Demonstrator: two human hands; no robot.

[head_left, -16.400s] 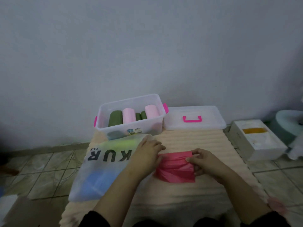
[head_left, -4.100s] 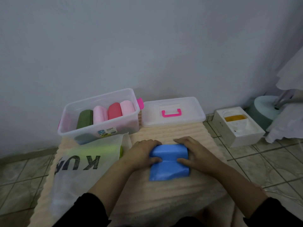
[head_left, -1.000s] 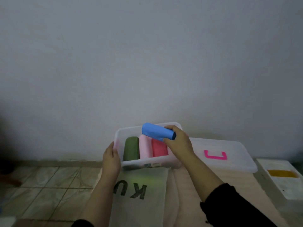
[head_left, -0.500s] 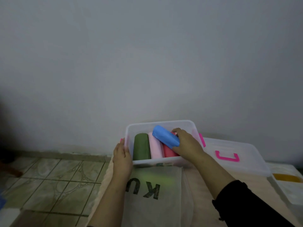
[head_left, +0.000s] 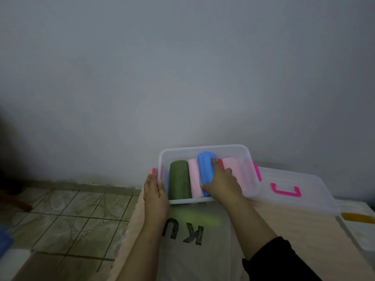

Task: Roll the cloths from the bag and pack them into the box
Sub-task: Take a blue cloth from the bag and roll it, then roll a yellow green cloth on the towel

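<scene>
Under the right hand [head_left: 222,184] lay the blue rolled cloth [head_left: 206,169], gripped inside the clear plastic box [head_left: 205,148], between pink rolls. Beside it, the left hand [head_left: 155,188] rested flat against the box's side.

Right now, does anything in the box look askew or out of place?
Yes: the blue rolled cloth sits higher than the green and pink rolls in the clear plastic box, wedged over a red roll, not yet in line.
</scene>
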